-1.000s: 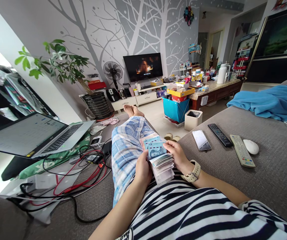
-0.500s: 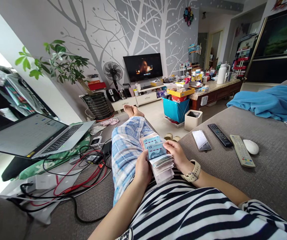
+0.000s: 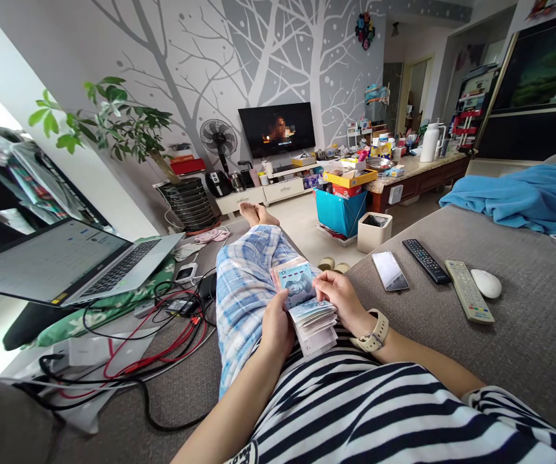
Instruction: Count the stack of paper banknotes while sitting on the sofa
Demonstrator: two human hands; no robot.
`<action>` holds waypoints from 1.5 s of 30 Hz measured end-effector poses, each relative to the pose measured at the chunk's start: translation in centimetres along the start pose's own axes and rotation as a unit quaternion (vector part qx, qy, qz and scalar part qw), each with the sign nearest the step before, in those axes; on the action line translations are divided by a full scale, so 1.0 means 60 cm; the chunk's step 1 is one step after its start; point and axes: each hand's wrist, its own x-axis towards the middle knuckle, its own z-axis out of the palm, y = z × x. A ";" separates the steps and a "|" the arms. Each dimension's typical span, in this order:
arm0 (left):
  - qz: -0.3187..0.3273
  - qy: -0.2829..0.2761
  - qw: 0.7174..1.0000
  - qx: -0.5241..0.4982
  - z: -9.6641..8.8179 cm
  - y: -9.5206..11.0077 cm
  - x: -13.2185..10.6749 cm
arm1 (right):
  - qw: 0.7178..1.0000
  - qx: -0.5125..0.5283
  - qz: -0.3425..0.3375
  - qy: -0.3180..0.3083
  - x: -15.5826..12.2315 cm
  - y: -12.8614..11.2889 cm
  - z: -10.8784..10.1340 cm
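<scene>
A wad of banknotes [image 3: 313, 320] is over my lap, several of its notes bent down toward my belly. My left hand [image 3: 278, 327] is closed around the wad's left side, thumb on top. A blue note [image 3: 296, 283] with a portrait lies face up at the upper part, and pinkish notes show their edges behind it. At the wad's right edge, my right hand [image 3: 340, 298] has its thumb and fingertips pinched against the notes; exactly which note they grip is partly hidden. A pale watch is on my right wrist.
On the grey sofa to the right lie a phone [image 3: 391, 270], a black remote [image 3: 426, 261], a beige remote [image 3: 468, 291] and a white mouse [image 3: 486, 283]. An open laptop [image 3: 113, 267] and tangled cables [image 3: 162, 348] are at the left. A bin [image 3: 373, 233] stands beyond the sofa edge.
The upper blue note has folded down toward me, uncovering the portrait on the blue note beneath. My right fingertips have drawn slightly down and curled; my left hand stays in place.
</scene>
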 end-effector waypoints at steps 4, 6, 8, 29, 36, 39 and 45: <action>0.006 -0.005 1.000 0.008 -0.006 -0.002 0.002 | 1.000 -0.004 0.015 0.020 -0.001 -0.005 0.002; 0.011 -0.005 1.000 0.014 -0.008 -0.003 0.003 | 0.999 -0.004 0.017 0.028 -0.002 -0.004 0.002; 0.012 -0.008 1.000 0.020 -0.008 -0.004 0.002 | 0.999 -0.005 0.015 0.036 -0.002 -0.002 0.001; 0.018 -0.032 0.999 0.033 -0.014 -0.007 0.001 | 0.998 -0.018 0.029 0.052 0.003 0.012 -0.008; -0.006 -0.006 1.000 -0.001 -0.013 -0.011 0.008 | 0.998 0.008 0.036 0.046 0.000 0.008 -0.005; -0.009 -0.012 1.000 -0.011 -0.010 -0.011 0.008 | 0.998 0.012 0.040 0.045 0.000 0.009 -0.005; -0.006 -0.024 1.000 -0.014 -0.012 -0.011 0.011 | 0.998 0.016 0.037 0.044 0.000 0.008 -0.005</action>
